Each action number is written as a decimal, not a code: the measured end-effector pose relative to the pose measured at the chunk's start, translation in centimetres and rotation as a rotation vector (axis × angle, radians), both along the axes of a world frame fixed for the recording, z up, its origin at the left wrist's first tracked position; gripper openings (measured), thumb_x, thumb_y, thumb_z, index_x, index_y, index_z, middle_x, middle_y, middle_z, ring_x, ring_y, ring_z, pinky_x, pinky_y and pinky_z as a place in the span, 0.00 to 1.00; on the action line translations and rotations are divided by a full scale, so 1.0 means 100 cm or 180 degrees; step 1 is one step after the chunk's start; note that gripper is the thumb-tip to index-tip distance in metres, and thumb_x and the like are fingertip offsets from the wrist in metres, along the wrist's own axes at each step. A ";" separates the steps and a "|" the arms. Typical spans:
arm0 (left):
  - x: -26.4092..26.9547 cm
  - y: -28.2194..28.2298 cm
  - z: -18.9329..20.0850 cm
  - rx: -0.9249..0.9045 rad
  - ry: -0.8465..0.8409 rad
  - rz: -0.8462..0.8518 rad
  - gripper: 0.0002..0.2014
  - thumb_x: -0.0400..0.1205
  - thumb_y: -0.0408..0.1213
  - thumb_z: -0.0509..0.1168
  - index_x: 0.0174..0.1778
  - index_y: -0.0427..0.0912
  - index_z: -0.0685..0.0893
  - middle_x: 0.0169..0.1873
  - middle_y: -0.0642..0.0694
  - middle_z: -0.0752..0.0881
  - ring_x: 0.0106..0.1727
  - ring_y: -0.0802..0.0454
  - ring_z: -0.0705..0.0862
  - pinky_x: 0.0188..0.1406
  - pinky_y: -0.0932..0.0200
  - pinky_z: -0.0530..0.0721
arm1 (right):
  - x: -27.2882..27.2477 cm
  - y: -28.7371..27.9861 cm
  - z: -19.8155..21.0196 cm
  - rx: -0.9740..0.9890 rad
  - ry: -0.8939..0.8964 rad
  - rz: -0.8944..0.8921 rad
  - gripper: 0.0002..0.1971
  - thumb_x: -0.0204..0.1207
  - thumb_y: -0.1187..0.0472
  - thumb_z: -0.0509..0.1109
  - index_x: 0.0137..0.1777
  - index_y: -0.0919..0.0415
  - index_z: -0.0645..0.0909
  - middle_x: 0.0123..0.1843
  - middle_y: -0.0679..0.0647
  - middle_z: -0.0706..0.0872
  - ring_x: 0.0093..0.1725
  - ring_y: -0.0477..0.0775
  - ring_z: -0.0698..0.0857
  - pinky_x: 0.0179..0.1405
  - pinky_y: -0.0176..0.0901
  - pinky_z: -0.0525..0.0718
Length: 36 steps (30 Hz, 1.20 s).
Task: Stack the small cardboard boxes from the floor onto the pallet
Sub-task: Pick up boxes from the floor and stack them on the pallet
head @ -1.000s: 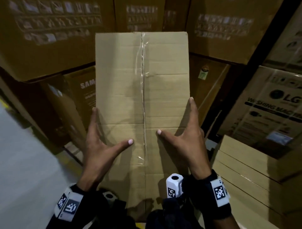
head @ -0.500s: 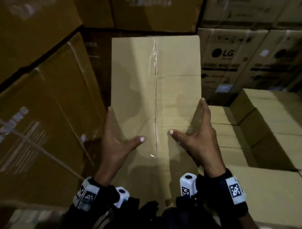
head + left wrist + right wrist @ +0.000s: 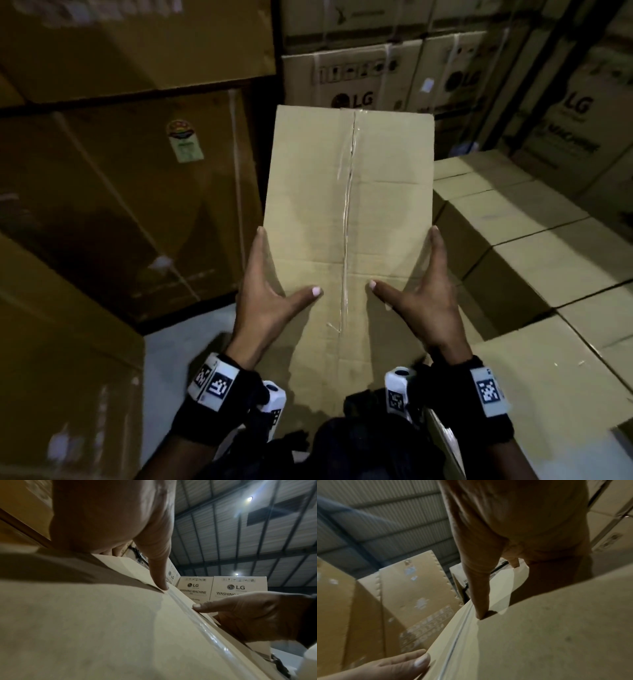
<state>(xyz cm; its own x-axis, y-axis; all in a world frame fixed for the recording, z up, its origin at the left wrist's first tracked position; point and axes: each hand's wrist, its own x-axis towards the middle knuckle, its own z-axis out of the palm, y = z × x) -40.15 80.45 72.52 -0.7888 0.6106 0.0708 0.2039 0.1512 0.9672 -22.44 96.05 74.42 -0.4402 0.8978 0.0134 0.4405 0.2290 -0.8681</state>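
Note:
I carry a plain taped cardboard box [image 3: 346, 205] in front of me, long side pointing away. My left hand [image 3: 270, 301] presses its left side with straight fingers, thumb laid on the top. My right hand [image 3: 424, 301] mirrors that on the right side. In the left wrist view my left thumb [image 3: 157, 574] touches the box top [image 3: 85, 628] near the tape seam, with the right hand [image 3: 257, 615] opposite. The right wrist view shows the box [image 3: 539, 642] under my right hand [image 3: 513, 527]. A stack of similar small boxes [image 3: 534, 260] lies low on the right. No pallet shows.
Tall brown appliance cartons [image 3: 120, 205] wall in the left side. LG washing-machine cartons [image 3: 352, 78] stand behind and to the right. A patch of grey floor [image 3: 178, 349] shows at lower left, beside another large carton [image 3: 68, 377].
The view has swung round with the box: the stack of plain small boxes now sits close at the right and grey floor shows at lower left. Both hands keep the same hold.

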 end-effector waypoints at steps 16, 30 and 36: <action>-0.063 0.333 -0.102 -0.0579 -0.0133 -0.2221 0.61 0.64 0.40 0.88 0.88 0.61 0.58 0.84 0.62 0.68 0.83 0.59 0.69 0.84 0.49 0.69 | 0.010 0.184 -0.104 -0.0624 0.0266 -0.1971 0.63 0.63 0.59 0.90 0.90 0.49 0.49 0.79 0.49 0.75 0.71 0.47 0.76 0.68 0.42 0.75; -0.065 0.512 -0.244 -0.1980 -0.0109 -0.4331 0.62 0.61 0.43 0.86 0.87 0.67 0.55 0.81 0.55 0.73 0.78 0.49 0.76 0.74 0.48 0.80 | -0.029 0.223 -0.246 -0.1675 -0.0030 -0.3947 0.60 0.64 0.53 0.88 0.89 0.46 0.51 0.82 0.59 0.74 0.78 0.63 0.76 0.75 0.53 0.77; -0.049 0.544 -0.309 -0.2516 0.0538 -0.5009 0.67 0.57 0.51 0.86 0.89 0.58 0.52 0.83 0.50 0.72 0.79 0.46 0.76 0.76 0.49 0.78 | -0.027 0.215 -0.310 -0.2004 0.0275 -0.4388 0.52 0.71 0.61 0.85 0.90 0.53 0.56 0.77 0.55 0.76 0.72 0.55 0.77 0.54 0.24 0.73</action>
